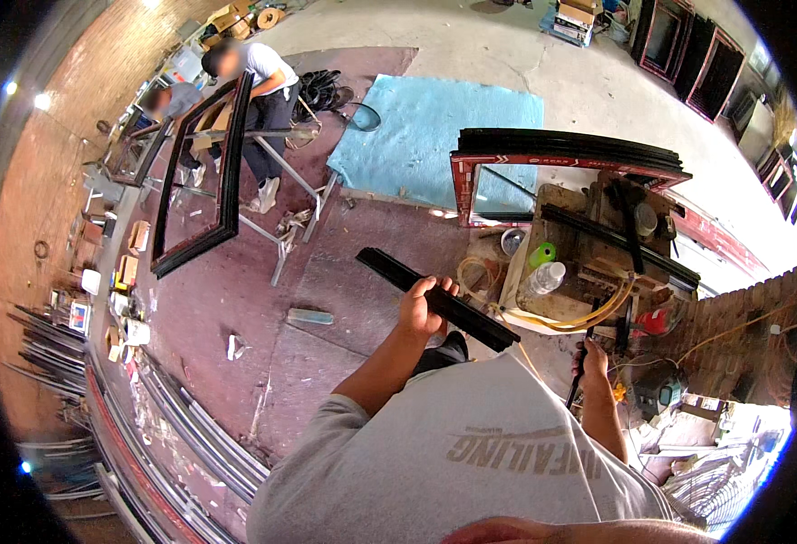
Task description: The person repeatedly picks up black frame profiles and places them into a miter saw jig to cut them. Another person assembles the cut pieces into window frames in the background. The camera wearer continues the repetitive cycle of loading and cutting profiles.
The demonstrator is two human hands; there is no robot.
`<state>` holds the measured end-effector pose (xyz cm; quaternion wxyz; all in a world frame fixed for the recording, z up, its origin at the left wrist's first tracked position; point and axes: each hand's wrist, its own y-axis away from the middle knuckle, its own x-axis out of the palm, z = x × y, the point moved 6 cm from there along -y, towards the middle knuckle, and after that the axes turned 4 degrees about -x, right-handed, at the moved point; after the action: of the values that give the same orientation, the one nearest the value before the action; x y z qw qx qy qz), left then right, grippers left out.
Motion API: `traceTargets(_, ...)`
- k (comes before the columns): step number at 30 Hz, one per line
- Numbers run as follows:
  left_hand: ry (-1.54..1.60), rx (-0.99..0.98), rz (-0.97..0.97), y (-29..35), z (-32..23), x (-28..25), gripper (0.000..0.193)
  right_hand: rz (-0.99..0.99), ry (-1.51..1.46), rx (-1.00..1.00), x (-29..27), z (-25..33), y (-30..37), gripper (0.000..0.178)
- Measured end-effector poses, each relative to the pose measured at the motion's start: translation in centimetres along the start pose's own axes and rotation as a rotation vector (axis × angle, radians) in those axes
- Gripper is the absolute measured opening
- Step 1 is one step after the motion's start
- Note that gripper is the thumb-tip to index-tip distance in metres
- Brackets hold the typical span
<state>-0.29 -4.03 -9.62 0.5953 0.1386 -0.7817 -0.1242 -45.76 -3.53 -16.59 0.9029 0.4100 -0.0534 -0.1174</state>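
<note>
Two pieces are held loose, seemingly not yet fitted: a bar [480, 325] in the left hand [421, 310], left of the worktop [554, 197], and a thin rod [575, 388] in the right hand [590, 360]; beyond, one frame [507, 141] already looks joined.

Workshop: dark frames [233, 163], long strips [192, 419]

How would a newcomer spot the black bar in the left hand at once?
From the blue sheet on the floor, look down to the grey shirt. Just above it, the left hand grips the black bar, slanting down to the right. It is held, unlike the black strip on the workbench, and looks broader than the dark stick in the right hand.
</note>
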Motion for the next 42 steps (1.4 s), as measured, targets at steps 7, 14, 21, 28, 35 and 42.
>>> traceTargets(7,0.006,0.013,-0.025,2.0,0.3,1.0,0.009,0.060,-0.003,-0.002,-0.7,-0.4,-0.7,0.030)
traceTargets(14,0.036,0.018,-0.092,3.5,1.1,-0.5,0.009,0.036,-0.057,-0.031,-1.1,-1.4,-0.7,0.027)
traceTargets(21,0.028,-0.007,-0.126,4.8,1.8,-1.1,0.007,0.020,-0.030,-0.085,-2.0,-3.4,0.9,0.026)
traceTargets(28,0.017,-0.021,-0.139,5.3,2.3,-1.3,0.007,0.042,-0.120,-0.024,-2.0,-5.3,3.7,0.024)
traceTargets(35,-0.024,-0.019,-0.129,5.6,2.5,-0.3,0.007,0.063,-0.142,-0.030,-2.8,-6.5,4.5,0.022)
traceTargets(42,-0.113,-0.116,-0.026,5.3,3.1,1.9,0.013,0.049,-0.104,-0.091,-3.5,-6.8,5.2,0.019)
